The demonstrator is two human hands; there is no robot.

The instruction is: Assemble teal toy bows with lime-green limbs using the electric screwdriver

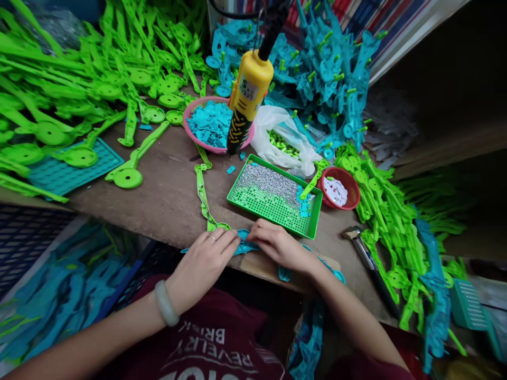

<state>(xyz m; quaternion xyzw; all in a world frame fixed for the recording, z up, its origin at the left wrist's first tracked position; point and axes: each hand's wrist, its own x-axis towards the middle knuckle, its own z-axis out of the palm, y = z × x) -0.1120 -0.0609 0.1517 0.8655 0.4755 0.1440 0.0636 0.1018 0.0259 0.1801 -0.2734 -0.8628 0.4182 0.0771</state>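
At the bench's front edge, a blue plastic part (246, 245) lies under both of my hands. My left hand (206, 258), wearing a ring and a bangle, has its fingers together over the part's left portion. My right hand (279, 245) has curled fingers pressed on it from the right; the fingertips are partly hidden. Just beyond the left fingers lies a long green plastic part (203, 198) with thin wires along it. A green perforated tray (273, 211) of small metal screws sits past my right hand. Above the bench hangs a yellow electric screwdriver (251, 84).
A pink bowl (190, 132) holds blue pieces, beside a plastic bag (265, 119) of small green pieces. A red basket (356, 198) with white pieces and a hammer (364, 250) are at right. Green parts (158, 63) and blue parts (336, 79) are piled behind.
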